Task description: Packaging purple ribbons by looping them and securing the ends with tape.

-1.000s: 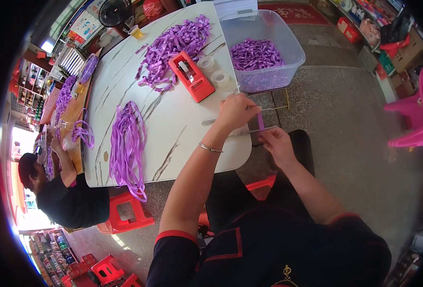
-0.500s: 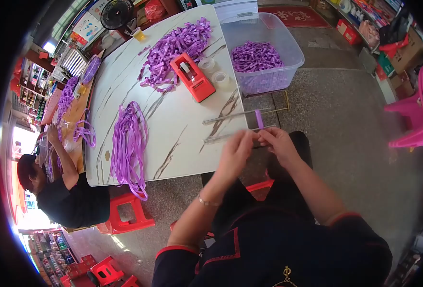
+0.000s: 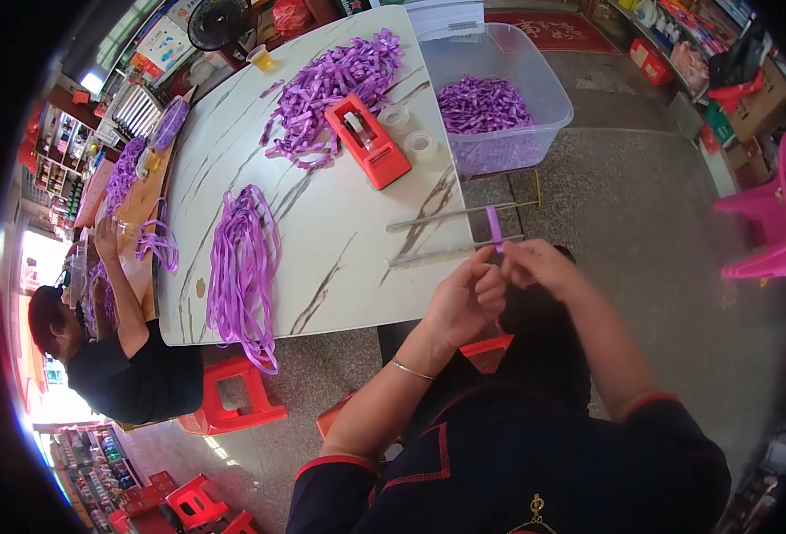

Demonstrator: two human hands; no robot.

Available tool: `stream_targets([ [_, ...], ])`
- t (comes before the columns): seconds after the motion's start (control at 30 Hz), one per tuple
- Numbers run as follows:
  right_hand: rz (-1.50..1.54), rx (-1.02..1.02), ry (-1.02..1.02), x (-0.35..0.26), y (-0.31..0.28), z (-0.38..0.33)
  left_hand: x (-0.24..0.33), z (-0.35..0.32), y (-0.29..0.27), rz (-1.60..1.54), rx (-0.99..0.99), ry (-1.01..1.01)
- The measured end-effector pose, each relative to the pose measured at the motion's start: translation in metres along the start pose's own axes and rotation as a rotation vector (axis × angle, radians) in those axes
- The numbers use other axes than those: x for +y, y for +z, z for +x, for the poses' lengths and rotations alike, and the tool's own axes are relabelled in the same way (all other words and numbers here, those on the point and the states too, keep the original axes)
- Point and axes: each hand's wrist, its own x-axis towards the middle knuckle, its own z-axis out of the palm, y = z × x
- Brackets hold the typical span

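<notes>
Since the earlier pictures the left hand has come back from the table and now meets the right hand just off the table's near edge, above the person's lap; both hands are closed in a pinch on one short purple ribbon piece, which stands up between the fingertips, I think so that its ends can be brought together; the two thin sticks lie across the table corner, reaching past the edge beside the hands, probably so that work is within easy reach; the red tape dispenser and two tape rolls sit in the middle of the table, near enough for one arm; a long bundle of ribbons hangs over the near edge, a loose heap of ribbons lies at the far side, and the clear plastic box beside the table holds more purple pieces; another person sits at the left end, handling ribbons too
</notes>
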Motion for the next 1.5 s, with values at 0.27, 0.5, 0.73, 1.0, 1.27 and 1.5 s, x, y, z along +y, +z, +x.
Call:
stream_targets([
  [0.27, -0.497, 0.098, -0.664, -0.112, 0.037, 0.085, 0.005, -0.005, -0.005, 0.007, -0.125, -0.046],
  [0.5, -0.652, -0.023, -0.245, -0.143, 0.092, 0.174, 0.003, -0.006, -0.011, 0.010, -0.192, -0.067],
  [0.73, -0.227, -0.042, -0.157, -0.146, 0.097, 0.169, 0.006, -0.007, -0.009, 0.036, -0.173, -0.068],
  [1.0, -0.320, -0.061, -0.145, -0.122, 0.091, 0.119, 0.005, -0.007, -0.009, 0.039, -0.179, -0.068],
  [1.27, -0.460, 0.150, -0.375, -0.080, 0.086, 0.135, 0.005, -0.004, -0.011, 0.086, -0.222, -0.080],
  [1.5, -1.123, 0.457, -0.565, -0.101, 0.087, 0.124, 0.007, -0.002, -0.010, 0.077, -0.194, -0.085],
])
